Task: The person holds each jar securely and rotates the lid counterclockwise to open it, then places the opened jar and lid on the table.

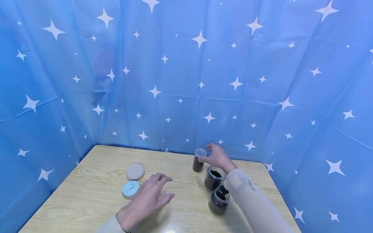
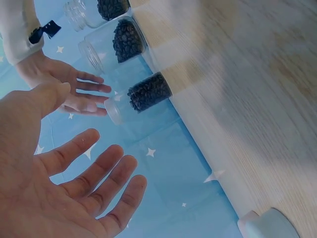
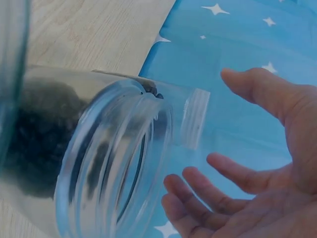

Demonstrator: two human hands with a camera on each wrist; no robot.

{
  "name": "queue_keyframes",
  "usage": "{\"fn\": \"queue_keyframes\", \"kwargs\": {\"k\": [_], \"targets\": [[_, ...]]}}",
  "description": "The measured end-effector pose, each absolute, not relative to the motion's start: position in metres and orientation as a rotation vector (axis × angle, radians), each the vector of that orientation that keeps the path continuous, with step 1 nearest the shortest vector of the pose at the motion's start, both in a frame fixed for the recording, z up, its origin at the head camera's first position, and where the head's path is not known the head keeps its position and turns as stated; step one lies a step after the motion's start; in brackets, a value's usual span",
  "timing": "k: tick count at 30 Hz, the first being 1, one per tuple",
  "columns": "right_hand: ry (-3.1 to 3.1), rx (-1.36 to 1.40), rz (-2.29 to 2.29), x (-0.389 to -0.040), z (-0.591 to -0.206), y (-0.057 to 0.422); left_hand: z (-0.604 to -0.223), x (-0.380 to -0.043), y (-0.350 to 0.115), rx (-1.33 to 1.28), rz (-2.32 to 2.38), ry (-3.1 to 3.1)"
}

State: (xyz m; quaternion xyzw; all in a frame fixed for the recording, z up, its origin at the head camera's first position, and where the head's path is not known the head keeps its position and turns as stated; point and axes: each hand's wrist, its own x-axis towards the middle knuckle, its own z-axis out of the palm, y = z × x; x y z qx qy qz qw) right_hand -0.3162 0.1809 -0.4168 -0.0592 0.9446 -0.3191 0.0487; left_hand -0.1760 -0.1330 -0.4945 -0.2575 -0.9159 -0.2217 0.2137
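Observation:
My right hand (image 1: 217, 157) reaches over the slim clear jar (image 1: 198, 165) at the back. Its thumb and fingers are spread on either side of the jar's translucent top (image 3: 194, 119), with a gap showing in the right wrist view. Dark beans (image 2: 148, 92) fill part of this jar. My left hand (image 1: 147, 200) hovers over the table, palm inward and fingers apart, holding nothing. Nearest to it lie a light blue round lid (image 1: 130, 189) and a beige round lid (image 1: 135, 172).
Two wider open glass jars, a middle one (image 1: 210, 182) and a front one (image 1: 218, 207), stand under my right forearm with dark beans inside. A black piece (image 1: 224, 190) sticks up at the front jar's mouth. A blue star-patterned curtain (image 1: 180, 77) hangs behind the wooden table (image 1: 96, 181).

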Motion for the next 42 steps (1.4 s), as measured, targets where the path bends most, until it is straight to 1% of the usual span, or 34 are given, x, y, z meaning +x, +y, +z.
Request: {"fn": "queue_keyframes", "kwargs": {"k": [5, 19, 30, 42], "targets": [[2.883, -0.158, -0.930, -0.325, -0.420, 0.175, -0.494, -0.174, -0.126, -0.729, -0.596, -2.551], [2.874, -0.078, -0.889, -0.335, -0.423, 0.166, -0.496, -0.172, -0.110, -0.826, -0.582, -2.528], [2.891, -0.090, -0.850, -0.339, -0.429, 0.162, -0.498, -0.171, -0.104, -0.881, -0.557, -2.516], [2.933, -0.097, -0.892, -0.337, -0.431, 0.155, -0.496, -0.170, -0.098, -0.865, -0.533, -2.529]]}}
